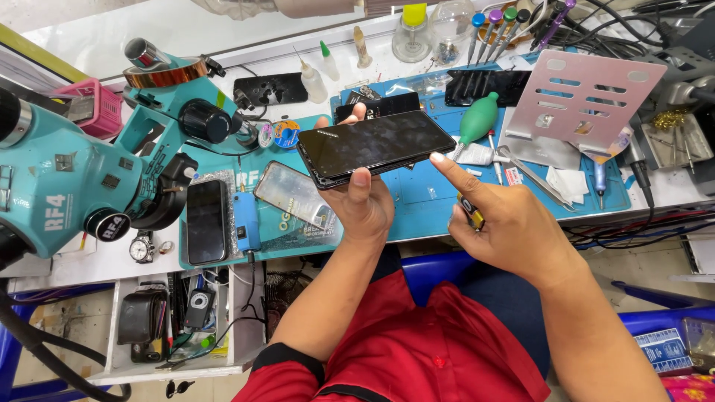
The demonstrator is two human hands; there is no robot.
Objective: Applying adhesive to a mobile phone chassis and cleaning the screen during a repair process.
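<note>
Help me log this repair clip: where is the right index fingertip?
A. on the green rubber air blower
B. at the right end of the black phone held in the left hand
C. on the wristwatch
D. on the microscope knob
B: the right hand extends its index finger to the right end of the black phone, which the left hand holds above the blue mat.

Phone repair workshop: microscope (67, 179), blue work mat (432, 193), screwdrivers (497, 30).
</note>
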